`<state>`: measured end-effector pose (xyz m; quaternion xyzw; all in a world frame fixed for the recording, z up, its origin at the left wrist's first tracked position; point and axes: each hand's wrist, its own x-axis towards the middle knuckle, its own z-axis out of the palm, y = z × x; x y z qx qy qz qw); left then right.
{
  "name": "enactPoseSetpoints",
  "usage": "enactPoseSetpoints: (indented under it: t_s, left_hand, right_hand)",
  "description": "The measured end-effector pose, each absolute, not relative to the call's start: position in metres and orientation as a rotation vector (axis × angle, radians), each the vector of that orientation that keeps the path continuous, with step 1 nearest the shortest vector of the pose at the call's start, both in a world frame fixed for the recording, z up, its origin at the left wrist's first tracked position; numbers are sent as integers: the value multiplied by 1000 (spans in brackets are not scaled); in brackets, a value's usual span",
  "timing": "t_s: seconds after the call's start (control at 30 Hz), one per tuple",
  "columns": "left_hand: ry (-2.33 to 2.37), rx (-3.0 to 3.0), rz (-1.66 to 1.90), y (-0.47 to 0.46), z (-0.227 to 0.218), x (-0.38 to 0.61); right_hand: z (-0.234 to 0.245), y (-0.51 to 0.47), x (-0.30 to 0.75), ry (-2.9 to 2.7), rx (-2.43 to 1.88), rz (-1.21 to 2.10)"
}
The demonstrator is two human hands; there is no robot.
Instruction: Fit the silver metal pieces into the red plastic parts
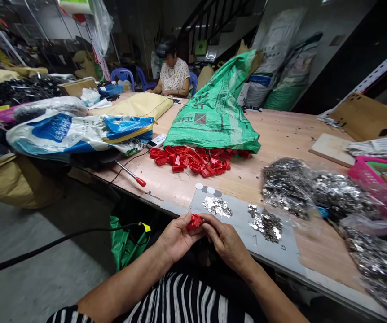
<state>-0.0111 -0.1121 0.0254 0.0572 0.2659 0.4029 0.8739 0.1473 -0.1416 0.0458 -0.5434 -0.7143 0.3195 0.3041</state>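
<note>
A small red plastic part (194, 221) is held in front of me, just off the table's near edge. My left hand (179, 237) grips it between thumb and fingers. My right hand (218, 235) meets it from the other side, thumb and forefinger pinched at its right end; whether a small piece sits in that pinch I cannot make out. Beyond my hands, a grey mat (240, 229) bears a pile of shiny flat metal pieces (217, 206) and a second, darker pile of metal pieces (267, 225). Many similar red parts (193, 160) spill from a green woven sack (213, 107).
Plastic bags of metal pieces (288, 184) lie at the right by a pink basket (368, 170). A red-tipped metal lever (139, 181) juts out at the left edge near a blue-white sack (79, 134). Across the table sits another person (175, 74). A black cable (62, 242) crosses the lower left.
</note>
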Motion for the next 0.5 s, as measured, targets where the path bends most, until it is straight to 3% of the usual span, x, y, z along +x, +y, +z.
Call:
enactPoseSetpoints:
  t_s: [0.37,0.5]
  left_hand:
    - [584,40,909,-107,27,-18]
    - [574,50,927,-109,24,-22]
  right_hand:
    - [43,-132,138,-2015,-1426,710]
    - [38,-126,132,-1926,-1376,813]
